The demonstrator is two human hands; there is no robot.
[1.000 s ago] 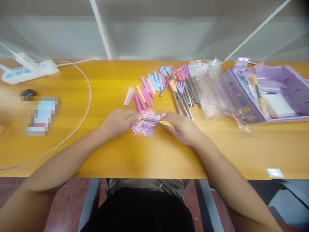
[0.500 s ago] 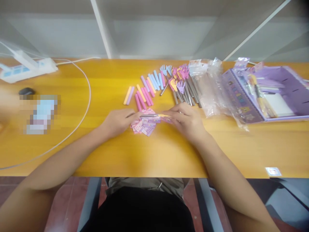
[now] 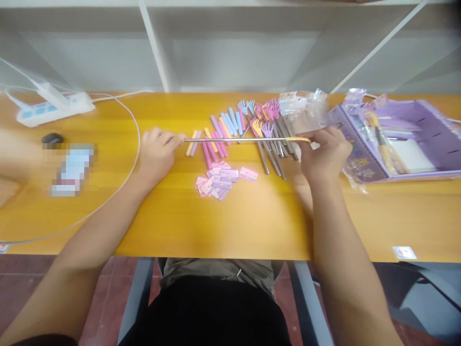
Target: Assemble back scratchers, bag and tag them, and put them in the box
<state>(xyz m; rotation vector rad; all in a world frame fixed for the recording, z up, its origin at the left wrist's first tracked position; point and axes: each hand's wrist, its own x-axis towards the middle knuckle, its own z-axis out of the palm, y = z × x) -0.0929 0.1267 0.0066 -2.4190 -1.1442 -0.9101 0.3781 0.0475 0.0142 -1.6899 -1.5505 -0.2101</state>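
A thin metal telescopic rod (image 3: 237, 140) stretches level between my two hands, above the table. My left hand (image 3: 158, 150) is closed on its left end. At the other end, my right hand (image 3: 324, 149) pinches the yellow head (image 3: 298, 139) of the rod. Below the rod lies a loose pile of small pink and purple cards (image 3: 220, 183). Behind it are several coloured tubes (image 3: 218, 137) in pink, blue, purple and yellow. To their right rest several metal rods with coloured hand-shaped heads (image 3: 266, 113).
A purple box (image 3: 444, 139) holding packaged items stands at the right, with clear plastic bags (image 3: 306, 108) beside it. At the left are a white power strip (image 3: 54, 109), a black mouse (image 3: 52, 139), a blurred-out phone (image 3: 75, 166) and a curving white cable (image 3: 138, 139).
My hands have moved far apart and upward, and the rod between them has become much longer. The cards and more metal rods are now uncovered. The view has shifted slightly.
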